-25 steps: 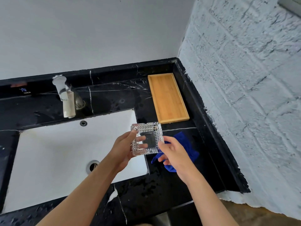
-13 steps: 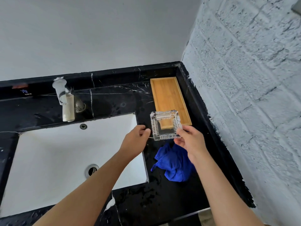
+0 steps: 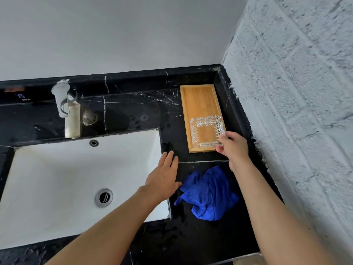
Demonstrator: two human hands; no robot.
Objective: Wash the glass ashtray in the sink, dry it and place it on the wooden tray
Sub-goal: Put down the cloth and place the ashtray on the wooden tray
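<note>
The square cut-glass ashtray (image 3: pixel 207 131) lies over the near end of the wooden tray (image 3: pixel 199 102) at the back right of the black counter. My right hand (image 3: pixel 232 146) pinches the ashtray's near right corner between thumb and fingers. My left hand (image 3: pixel 165 177) is flat and open, fingers apart, resting on the counter edge between the white sink (image 3: pixel 57 180) and the blue cloth (image 3: pixel 209 193). It holds nothing.
A chrome tap (image 3: pixel 65 108) stands behind the sink, with a drain (image 3: pixel 104 197) in the basin. The crumpled blue cloth lies on the black marble counter (image 3: pixel 133 115) in front of the tray. A rough white brick wall (image 3: pixel 296 111) closes off the right side.
The ashtray moved away from me and to the right, from above the counter onto the tray's near end. My left hand let go of it and dropped to the counter edge.
</note>
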